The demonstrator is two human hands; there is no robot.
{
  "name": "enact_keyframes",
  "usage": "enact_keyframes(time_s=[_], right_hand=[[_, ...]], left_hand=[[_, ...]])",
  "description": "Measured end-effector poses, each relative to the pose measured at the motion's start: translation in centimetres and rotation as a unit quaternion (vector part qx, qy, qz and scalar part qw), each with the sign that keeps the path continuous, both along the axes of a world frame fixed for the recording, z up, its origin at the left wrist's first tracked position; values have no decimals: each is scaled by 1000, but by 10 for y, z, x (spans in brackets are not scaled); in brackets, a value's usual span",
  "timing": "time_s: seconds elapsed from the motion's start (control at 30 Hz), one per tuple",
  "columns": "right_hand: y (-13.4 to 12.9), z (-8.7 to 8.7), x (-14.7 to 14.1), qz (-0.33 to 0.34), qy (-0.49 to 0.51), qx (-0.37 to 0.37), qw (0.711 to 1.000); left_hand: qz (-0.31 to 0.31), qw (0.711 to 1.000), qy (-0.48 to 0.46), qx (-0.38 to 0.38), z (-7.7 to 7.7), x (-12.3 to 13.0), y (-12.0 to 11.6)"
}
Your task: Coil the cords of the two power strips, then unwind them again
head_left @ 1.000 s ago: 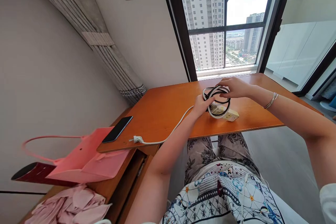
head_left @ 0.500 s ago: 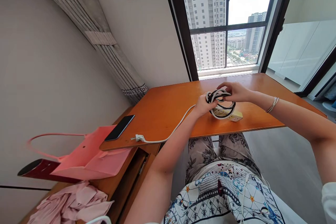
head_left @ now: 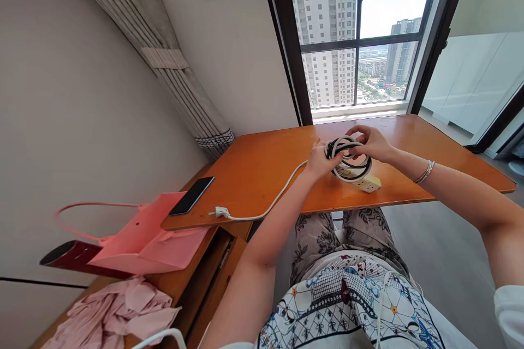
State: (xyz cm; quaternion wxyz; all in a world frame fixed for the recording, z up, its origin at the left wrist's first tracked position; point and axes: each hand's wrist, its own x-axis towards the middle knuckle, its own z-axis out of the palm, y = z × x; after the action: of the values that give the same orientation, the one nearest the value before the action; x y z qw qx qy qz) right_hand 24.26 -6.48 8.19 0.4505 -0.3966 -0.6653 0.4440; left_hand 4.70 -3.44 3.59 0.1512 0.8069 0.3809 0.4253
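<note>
A coil of white and black cable (head_left: 367,168) is held up over the front part of the wooden table. My left hand (head_left: 321,161) grips its left side, thumb pressed on the loops. At the coil's upper right, the fingers of my right hand (head_left: 370,142) pinch the strands. Just behind and below the loops lies a pale yellow power strip (head_left: 370,182), partly covered by them. From my left hand a white cord runs left across the table to a white plug (head_left: 222,212) near the front edge.
On the wooden table (head_left: 262,169), a black phone (head_left: 191,195) lies at the left corner. Beyond that edge are a pink bag (head_left: 151,234), a dark red cylinder (head_left: 82,259) and crumpled pink cloth (head_left: 118,308). A window (head_left: 360,38) stands behind the table.
The view has shifted slightly. Both hands keep their hold on the cable coil, with the right fingers moved a little along its upper loops.
</note>
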Motion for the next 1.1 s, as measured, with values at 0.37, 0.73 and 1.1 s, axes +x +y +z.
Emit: enact_keyframes(time_s=[0.37, 0.73, 1.1], right_hand=[[11, 2, 24, 137, -69, -32, 988], [-34, 28, 19, 1, -531, 449, 718], [-48, 17, -12, -10, -710, 348, 612]], left_hand=[[-113, 947, -204, -220, -4, 8, -7], [-69, 938, -239, -243, -5, 16, -9], [-69, 948, -211, -228, -5, 14, -4]])
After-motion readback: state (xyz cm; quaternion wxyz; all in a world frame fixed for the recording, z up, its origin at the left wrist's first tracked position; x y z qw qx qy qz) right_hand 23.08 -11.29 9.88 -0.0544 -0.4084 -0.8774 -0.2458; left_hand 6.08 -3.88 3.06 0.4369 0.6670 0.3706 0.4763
